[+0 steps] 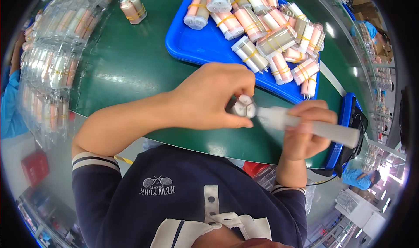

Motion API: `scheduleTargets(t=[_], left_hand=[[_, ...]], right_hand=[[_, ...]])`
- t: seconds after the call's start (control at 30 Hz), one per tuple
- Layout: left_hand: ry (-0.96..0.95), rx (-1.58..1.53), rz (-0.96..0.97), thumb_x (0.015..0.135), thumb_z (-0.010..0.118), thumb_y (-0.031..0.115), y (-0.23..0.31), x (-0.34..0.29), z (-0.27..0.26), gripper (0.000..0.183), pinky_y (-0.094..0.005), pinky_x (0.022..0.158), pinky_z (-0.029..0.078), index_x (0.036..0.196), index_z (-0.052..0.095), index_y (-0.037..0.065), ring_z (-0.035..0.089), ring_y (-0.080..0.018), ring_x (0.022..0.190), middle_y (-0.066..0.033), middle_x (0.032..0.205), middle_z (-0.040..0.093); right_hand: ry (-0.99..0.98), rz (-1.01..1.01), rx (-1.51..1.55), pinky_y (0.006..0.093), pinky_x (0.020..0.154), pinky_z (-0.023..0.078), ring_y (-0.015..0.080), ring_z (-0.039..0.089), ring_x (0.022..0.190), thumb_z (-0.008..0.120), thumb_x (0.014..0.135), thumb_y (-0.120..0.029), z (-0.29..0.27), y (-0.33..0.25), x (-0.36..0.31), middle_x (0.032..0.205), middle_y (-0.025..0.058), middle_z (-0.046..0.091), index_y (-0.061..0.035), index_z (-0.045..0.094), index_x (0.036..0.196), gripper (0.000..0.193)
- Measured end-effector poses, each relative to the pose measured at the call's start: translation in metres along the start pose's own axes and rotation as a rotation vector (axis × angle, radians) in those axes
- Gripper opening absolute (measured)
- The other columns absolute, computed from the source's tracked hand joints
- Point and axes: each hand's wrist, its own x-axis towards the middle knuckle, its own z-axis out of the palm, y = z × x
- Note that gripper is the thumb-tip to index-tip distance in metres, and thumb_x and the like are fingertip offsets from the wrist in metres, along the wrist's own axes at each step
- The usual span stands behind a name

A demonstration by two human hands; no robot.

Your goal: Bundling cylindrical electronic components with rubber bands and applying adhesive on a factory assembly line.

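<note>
My left hand (214,97) is closed around a small bundle (245,106) of three pale cylinders, their round white ends turned to the right. Its thumb and fingers grip the sides, hiding most of the bundle. Just to the right, my right hand (307,128) is wrapped around a whitish stick-like tool (338,133) with a wider grey-white handle. Motion smears the tool, and its blurred front end lies close to the bundle's ends; whether they touch I cannot tell. Both hands are above the green tabletop (126,80).
Beyond my hands, a blue tray (181,49) holds several pink, white and grey cylinder bundles (249,54) with yellow rubber bands. Another banded bundle (133,9) stands at the far left. Stacked see-through trays (48,64) line the left side. A blue bin (345,117) is at the right edge.
</note>
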Motion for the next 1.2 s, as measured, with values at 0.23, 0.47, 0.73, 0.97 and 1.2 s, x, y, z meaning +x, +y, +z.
scheduleTargets(t=[0.23, 0.47, 0.73, 0.97, 1.2], left_hand=[[0.127, -0.69, -0.364, 0.073, 0.069, 0.018, 0.002, 0.006, -0.03, 0.028, -0.0152, 0.042, 0.037, 0.09, 0.055, 0.001, 0.048, -0.0014, 0.053, -0.0023, 0.074, 0.058], [0.16, -0.692, -0.323, 0.072, 0.071, 0.019, 0.004, 0.007, -0.035, 0.032, -0.0157, 0.043, 0.038, 0.093, 0.055, 0.001, 0.049, -0.0028, 0.056, -0.0019, 0.077, 0.058], [0.533, 1.013, 0.967, 0.058, 0.069, 0.007, 0.008, -0.003, -0.025, 0.031, -0.0212, 0.046, 0.028, 0.087, 0.065, 0.018, 0.042, -0.0102, 0.059, 0.0024, 0.094, 0.054], [0.566, 1.085, 0.969, 0.059, 0.069, 0.008, 0.008, -0.005, -0.026, 0.03, -0.0222, 0.047, 0.028, 0.087, 0.065, 0.018, 0.042, -0.0096, 0.058, 0.0039, 0.095, 0.054], [0.796, 1.167, 0.11, 0.06, 0.069, 0.017, -0.012, 0.009, -0.097, 0.024, -0.0321, 0.064, 0.033, 0.08, 0.059, 0.009, 0.049, -0.0205, 0.072, -0.0006, 0.075, 0.057]], right_hand=[[0.116, 0.379, 0.134, 0.0195, 0.048, 0.033, 0.01, 0.042, 0.056, 0.051, 0.082, -0.009, -0.012, -0.004, 0.008, 0.068, 0.0111, 0.051, -0.0009, 0.045, 0.078, 0.011], [-0.012, 0.335, 0.126, 0.0202, 0.049, 0.035, 0.0107, 0.044, 0.059, 0.052, 0.081, -0.004, -0.009, -0.001, 0.006, 0.07, 0.0112, 0.052, -0.0008, 0.046, 0.077, 0.007], [0.012, 0.414, 0.104, 0.0218, 0.055, 0.037, 0.0129, 0.047, 0.063, 0.053, 0.08, -0.001, -0.013, -0.003, 0.005, 0.071, 0.01, 0.05, 0.001, 0.047, 0.078, 0.006], [-0.012, 0.398, 0.102, 0.0218, 0.055, 0.037, 0.0124, 0.048, 0.063, 0.053, 0.079, -0.001, -0.014, -0.006, 0.005, 0.071, 0.0099, 0.051, 0.0011, 0.048, 0.077, 0.006], [-0.004, 0.386, 0.058, 0.0226, 0.055, 0.038, 0.0133, 0.048, 0.064, 0.053, 0.079, 0.001, -0.017, 0.0, 0.005, 0.073, 0.0099, 0.05, 0.0018, 0.047, 0.076, 0.006]])
